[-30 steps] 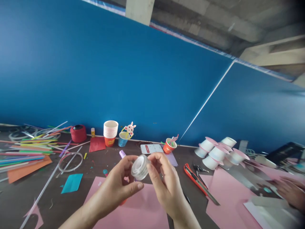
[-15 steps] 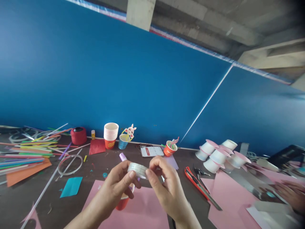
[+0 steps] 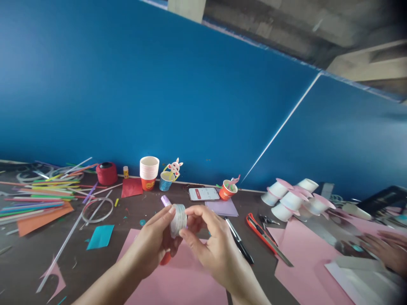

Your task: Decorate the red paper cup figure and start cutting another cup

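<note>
At frame centre, the small glossy clear-plastic tape roll; beneath it the matt pink paper sheet; upper left, the smooth white paper-cup stack.

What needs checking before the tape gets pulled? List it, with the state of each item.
1. Tape roll held by both hands: ok, left hand pinches it and right hand touches its far side.
2. Loose tape end found: cannot tell, too small to see.
3. Pink paper lies flat under the hands: ok.
4. Red thing behind the left hand's grip: cannot tell, mostly hidden.
5. Utility knife and black pen lie apart from the hands: ok.
6. Another person's hand apart at the table's right edge: ok.
</note>
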The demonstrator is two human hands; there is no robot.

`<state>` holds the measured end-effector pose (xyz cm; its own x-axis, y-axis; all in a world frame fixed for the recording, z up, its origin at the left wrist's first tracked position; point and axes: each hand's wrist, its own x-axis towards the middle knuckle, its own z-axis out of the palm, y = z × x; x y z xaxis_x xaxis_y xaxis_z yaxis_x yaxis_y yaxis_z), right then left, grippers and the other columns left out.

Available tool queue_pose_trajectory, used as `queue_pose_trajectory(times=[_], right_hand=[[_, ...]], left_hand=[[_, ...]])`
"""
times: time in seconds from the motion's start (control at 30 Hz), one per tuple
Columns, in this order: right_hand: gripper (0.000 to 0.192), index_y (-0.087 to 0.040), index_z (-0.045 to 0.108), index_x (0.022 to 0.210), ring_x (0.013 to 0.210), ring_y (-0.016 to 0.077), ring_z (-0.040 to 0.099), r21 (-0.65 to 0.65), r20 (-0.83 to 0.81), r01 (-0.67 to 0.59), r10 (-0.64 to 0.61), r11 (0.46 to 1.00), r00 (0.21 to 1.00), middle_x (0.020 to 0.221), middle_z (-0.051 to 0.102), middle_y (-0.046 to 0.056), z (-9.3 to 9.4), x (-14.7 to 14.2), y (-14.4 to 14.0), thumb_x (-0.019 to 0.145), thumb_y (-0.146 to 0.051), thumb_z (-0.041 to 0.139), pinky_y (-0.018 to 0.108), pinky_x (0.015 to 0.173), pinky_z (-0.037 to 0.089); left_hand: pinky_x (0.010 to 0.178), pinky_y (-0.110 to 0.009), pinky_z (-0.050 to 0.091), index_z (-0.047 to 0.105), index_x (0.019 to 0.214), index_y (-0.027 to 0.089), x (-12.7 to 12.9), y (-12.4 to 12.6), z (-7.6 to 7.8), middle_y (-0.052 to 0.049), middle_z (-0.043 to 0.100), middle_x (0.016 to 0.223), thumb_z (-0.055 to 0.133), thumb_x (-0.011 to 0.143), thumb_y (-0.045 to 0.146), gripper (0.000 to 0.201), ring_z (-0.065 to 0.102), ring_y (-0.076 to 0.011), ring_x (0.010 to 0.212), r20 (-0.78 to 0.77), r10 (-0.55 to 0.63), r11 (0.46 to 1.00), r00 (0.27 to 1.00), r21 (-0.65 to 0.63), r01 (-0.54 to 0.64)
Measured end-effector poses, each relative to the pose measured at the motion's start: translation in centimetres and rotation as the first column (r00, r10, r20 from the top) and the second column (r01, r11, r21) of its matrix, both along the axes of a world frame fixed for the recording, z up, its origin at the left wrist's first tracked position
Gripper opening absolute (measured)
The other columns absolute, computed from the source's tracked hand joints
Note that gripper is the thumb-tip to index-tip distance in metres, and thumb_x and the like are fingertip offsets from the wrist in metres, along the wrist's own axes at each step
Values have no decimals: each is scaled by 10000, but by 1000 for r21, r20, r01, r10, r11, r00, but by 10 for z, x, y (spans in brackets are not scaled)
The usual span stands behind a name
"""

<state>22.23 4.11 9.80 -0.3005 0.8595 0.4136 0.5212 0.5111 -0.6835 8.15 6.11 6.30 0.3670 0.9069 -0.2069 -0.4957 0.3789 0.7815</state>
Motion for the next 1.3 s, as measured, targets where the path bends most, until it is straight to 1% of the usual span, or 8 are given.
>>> queue_pose_trajectory(times=[0.2,0.4,0.5,0.63,0.83,1.03,1.17,1.3], right_hand=[[82,-209,471,922,760,124,529,145,186,16,-43,989,982,842,545,1,-3,-5,-3,846,-179,480,273,697,420],[68,-193,467,913,742,132,537,239,172,13,-55,971,984,804,549,11,-8,-11,-4,856,-159,452,272,682,426],[143,-195,459,990,771,143,539,226,179,7,-49,974,983,838,552,23,-6,-10,-7,853,-155,453,278,698,427],[71,-203,465,838,743,128,530,190,113,-23,1,981,994,806,538,10,-3,-8,-9,852,-137,445,266,693,420],[232,-226,455,1055,736,133,522,179,57,19,-30,984,998,813,534,5,0,-6,-8,833,-168,494,276,702,413],[147,-218,469,957,757,117,528,182,15,-3,0,983,1000,843,518,10,-1,-4,-8,847,-124,442,255,706,424],[279,-232,438,1088,753,131,532,182,47,18,-27,983,999,847,534,13,-2,-7,-9,826,-143,474,277,722,431],[269,-237,452,1063,738,132,535,192,46,27,-36,981,998,818,547,2,-3,-8,-8,812,-162,512,276,705,433]], left_hand=[[350,-135,223,492,693,139,3,2,2,50,428,509,553,755,270,157,364,-23,368,109,44,987,993,-161,-26],[391,-131,277,500,719,136,1,-2,6,41,458,544,542,771,283,162,404,-28,413,151,75,987,986,-154,-52],[391,-136,276,505,753,141,1,-5,7,38,467,553,518,792,327,190,402,-33,419,129,78,992,989,-113,-64],[380,-155,269,495,813,173,2,-9,9,61,412,509,478,807,418,245,355,-43,386,46,123,992,991,8,-124],[410,-173,309,473,988,202,-2,-13,13,64,410,506,464,806,465,320,378,-68,430,-184,144,983,972,141,-119],[384,-178,300,440,849,177,-3,-9,16,60,438,489,448,815,456,280,386,-66,395,-243,206,939,948,323,-121],[363,-177,306,435,851,181,-2,-8,17,45,489,527,454,809,460,282,394,-61,369,-245,219,939,944,315,-137],[341,-170,275,452,885,183,-1,-10,17,51,488,518,423,824,466,291,367,-47,328,-258,181,956,949,273,-108]])
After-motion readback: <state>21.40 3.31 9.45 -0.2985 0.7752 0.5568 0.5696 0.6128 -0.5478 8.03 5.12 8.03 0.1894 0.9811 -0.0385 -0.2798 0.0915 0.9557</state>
